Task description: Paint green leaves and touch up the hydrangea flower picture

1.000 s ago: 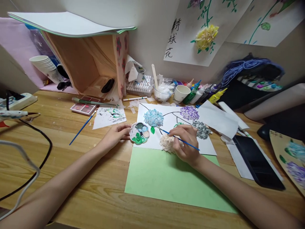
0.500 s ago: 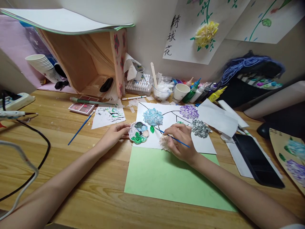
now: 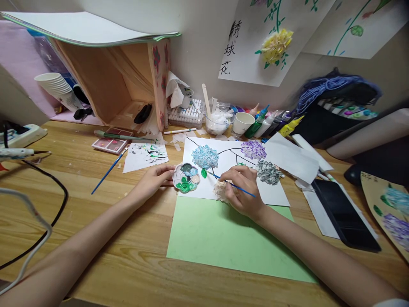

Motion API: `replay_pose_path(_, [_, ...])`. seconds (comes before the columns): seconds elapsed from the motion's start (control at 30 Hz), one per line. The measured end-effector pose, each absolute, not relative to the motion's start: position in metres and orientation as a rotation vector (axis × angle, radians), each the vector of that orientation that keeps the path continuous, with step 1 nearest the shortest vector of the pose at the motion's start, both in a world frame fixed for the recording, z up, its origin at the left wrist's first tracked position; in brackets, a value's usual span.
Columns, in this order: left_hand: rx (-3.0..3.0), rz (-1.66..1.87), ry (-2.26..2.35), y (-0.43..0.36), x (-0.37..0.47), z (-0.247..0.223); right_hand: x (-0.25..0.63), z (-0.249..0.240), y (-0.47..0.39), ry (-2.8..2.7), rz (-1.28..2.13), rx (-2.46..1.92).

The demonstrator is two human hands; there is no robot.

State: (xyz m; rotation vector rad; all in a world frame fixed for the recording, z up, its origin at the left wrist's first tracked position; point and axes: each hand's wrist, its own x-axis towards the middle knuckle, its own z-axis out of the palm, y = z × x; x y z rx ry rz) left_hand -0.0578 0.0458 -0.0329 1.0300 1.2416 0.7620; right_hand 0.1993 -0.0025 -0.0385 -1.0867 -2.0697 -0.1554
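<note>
My right hand (image 3: 242,189) is closed around a blue paintbrush (image 3: 240,189), its tip beside a small green painted leaf (image 3: 203,173) on the white paper (image 3: 204,190). Under that hand, a cream paper flower (image 3: 220,190) is partly covered. Raised flowers in blue (image 3: 205,156), purple (image 3: 253,150) and grey (image 3: 270,172) sit along black painted stems. My left hand (image 3: 159,177) grips the edge of a flower-shaped palette (image 3: 186,178) holding green, dark and pale paints. The palette overlaps the paper's left side.
Green paper (image 3: 236,238) lies beneath the white sheet. Left are a second brush (image 3: 109,170) and a paint-smeared paper (image 3: 145,155). Behind stand a paper cup (image 3: 243,123), a bowl of white scraps (image 3: 219,122) and paint bottles (image 3: 255,124). A black phone (image 3: 345,215) lies right; cables (image 3: 65,204) cross the left.
Almost nothing differs. The brush in my right hand has shifted very slightly beside the green leaf; my left hand and the palette stay in place.
</note>
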Motion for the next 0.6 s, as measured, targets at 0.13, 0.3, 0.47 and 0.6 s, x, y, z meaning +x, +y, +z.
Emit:
replay_pose_path(0.13, [1.027,0.762,1.244,0.0451,-0.0569,-0.0307,0.1999,-0.0382,-0.0033,-2.063,-0.159,-1.049])
replay_pose_path(0.3, [1.042,0.753,1.253,0.0447,-0.0567,-0.0289,0.2001,-0.0378,-0.0044,-2.054,-0.162,-1.017])
replay_pose_path(0.47, [1.052,0.748,1.260,0.0445,-0.0571,-0.0295,0.2001,-0.0374,-0.0056,-2.027,-0.178,-0.984])
replay_pose_path(0.6, [1.060,0.742,1.248,0.0446,-0.0572,-0.0308,0.1998,-0.0351,-0.0069,-2.010,-0.183,-0.961])
